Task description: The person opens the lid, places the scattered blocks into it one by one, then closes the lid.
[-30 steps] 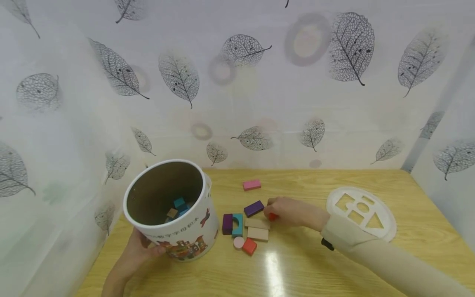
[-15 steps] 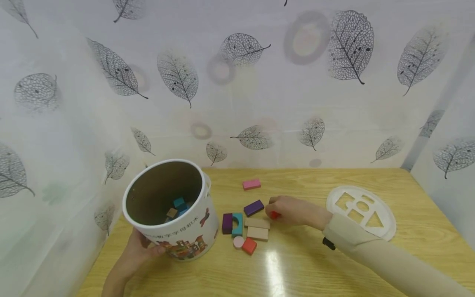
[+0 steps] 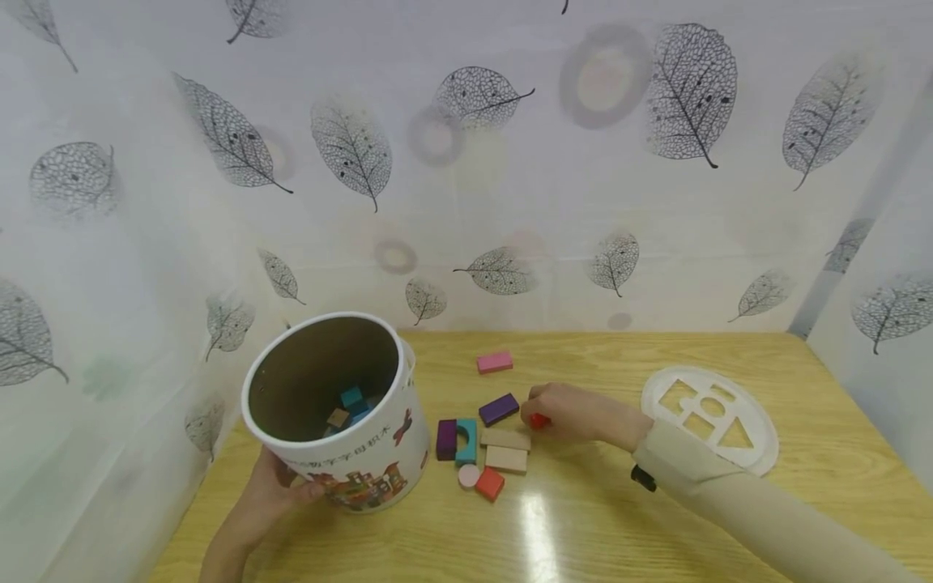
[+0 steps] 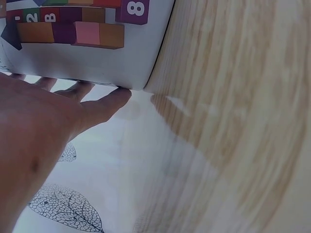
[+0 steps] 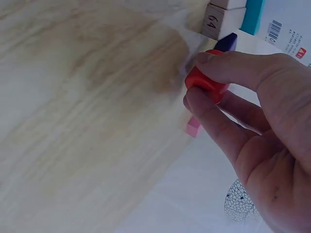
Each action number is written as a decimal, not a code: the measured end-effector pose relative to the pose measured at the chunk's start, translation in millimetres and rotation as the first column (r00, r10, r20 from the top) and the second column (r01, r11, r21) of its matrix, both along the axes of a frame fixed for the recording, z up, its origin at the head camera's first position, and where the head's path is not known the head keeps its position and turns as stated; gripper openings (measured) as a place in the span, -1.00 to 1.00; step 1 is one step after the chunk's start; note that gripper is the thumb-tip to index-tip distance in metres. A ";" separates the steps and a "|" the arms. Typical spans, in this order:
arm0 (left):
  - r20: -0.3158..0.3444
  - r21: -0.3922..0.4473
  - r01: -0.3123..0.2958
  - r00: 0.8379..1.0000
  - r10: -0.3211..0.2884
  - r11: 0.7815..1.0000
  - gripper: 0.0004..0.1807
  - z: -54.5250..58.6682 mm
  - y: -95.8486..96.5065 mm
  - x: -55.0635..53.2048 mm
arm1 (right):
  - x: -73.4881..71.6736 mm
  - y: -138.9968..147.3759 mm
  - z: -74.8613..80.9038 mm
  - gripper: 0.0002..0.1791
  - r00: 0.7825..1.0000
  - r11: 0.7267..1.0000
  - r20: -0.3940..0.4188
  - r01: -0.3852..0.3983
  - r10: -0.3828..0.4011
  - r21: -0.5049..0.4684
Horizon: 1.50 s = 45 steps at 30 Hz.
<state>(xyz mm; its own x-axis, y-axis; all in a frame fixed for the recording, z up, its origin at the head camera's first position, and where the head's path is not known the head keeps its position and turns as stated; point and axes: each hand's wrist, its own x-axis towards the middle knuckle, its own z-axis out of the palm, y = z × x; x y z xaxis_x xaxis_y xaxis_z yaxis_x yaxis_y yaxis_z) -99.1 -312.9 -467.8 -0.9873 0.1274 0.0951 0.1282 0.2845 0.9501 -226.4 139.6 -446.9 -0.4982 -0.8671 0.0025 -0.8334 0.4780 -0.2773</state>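
Observation:
My left hand [image 3: 266, 498] rests against the lower left side of a white bucket [image 3: 415, 453], its thumb along the printed front. In the left wrist view the fingers [image 4: 109, 104] lie stretched out against the bucket wall. Inside the bucket are several blocks, among them a teal block [image 3: 351, 397] and a wooden one [image 3: 338, 419]. My right hand [image 3: 572, 414] pinches a small red block [image 5: 206, 80] between thumb and fingers, just right of the purple block [image 3: 499, 409]. The fingers cover part of the red block.
Between bucket and right hand lie a dark purple block [image 3: 446, 440], a teal arch [image 3: 470, 441], wooden blocks [image 3: 506, 459], a pink round piece [image 3: 469, 476] and a red block [image 3: 490, 483]. A pink block [image 3: 495, 362] lies further back. A white shape board [image 3: 761, 437] lies right.
My right hand has shifted very slightly to the right with the red block. The left hand and the bucket stay where they were.

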 end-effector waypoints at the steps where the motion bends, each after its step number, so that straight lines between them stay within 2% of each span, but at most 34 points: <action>1: 0.001 0.001 0.000 1.000 0.000 1.000 0.05 0.1 0.0 0.1 | -0.8 -0.1 2.5 -0.81 1.000 1.000 0.000 0.005 -0.005 -0.001; 5: 0.002 -0.001 -0.001 1.000 0.001 1.000 0.05 0.7 0.2 0.2 | -4.8 -1.2 19.6 -0.78 1.000 1.000 0.007 0.013 -0.013 -0.016; 12: 0.003 -0.021 -0.005 1.000 0.005 1.000 0.05 3.0 0.9 0.3 | -14.0 -7.6 69.5 -0.77 0.998 0.998 0.043 0.048 -0.047 -0.030; 17: 0.002 -0.012 -0.003 1.000 0.003 1.000 0.06 2.8 1.3 0.2 | -22.3 -14.1 103.3 -0.75 1.000 0.998 -0.012 0.014 -0.015 -0.065; 21: 0.019 -0.038 -0.018 1.000 0.019 0.999 0.05 3.8 1.2 0.8 | -29.5 -21.3 133.1 -0.76 0.999 0.996 -0.036 -0.018 0.015 -0.087; 26: 0.025 -0.052 -0.030 0.999 0.032 0.998 0.06 5.9 3.1 2.1 | -35.1 -32.2 164.8 -0.78 0.997 0.996 -0.071 -0.039 0.034 -0.076; 31: 0.025 -0.033 -0.027 0.999 0.028 0.999 0.08 6.8 5.6 1.2 | -37.4 -39.9 180.7 -0.81 0.999 0.998 -0.035 -0.029 0.027 -0.059; 39: 0.016 -0.051 -0.018 1.000 0.019 0.999 0.10 6.1 4.0 -2.0 | -34.6 -53.9 190.7 -0.82 1.000 0.999 -0.017 -0.022 0.021 -0.036; 45: 0.011 -0.035 -0.023 1.000 0.023 0.999 0.10 4.4 2.8 -0.3 | -25.6 -87.2 199.4 -0.84 0.998 0.998 -0.017 -0.068 0.068 0.001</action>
<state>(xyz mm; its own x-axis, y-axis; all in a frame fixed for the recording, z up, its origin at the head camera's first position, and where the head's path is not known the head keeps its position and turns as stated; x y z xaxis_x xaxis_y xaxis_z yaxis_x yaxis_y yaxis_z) -99.4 -310.1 -463.3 -0.9909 0.1078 0.0800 0.1108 0.3205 0.9407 -252.0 52.4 -247.5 -0.4381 -0.8989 0.0103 -0.8685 0.4202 -0.2629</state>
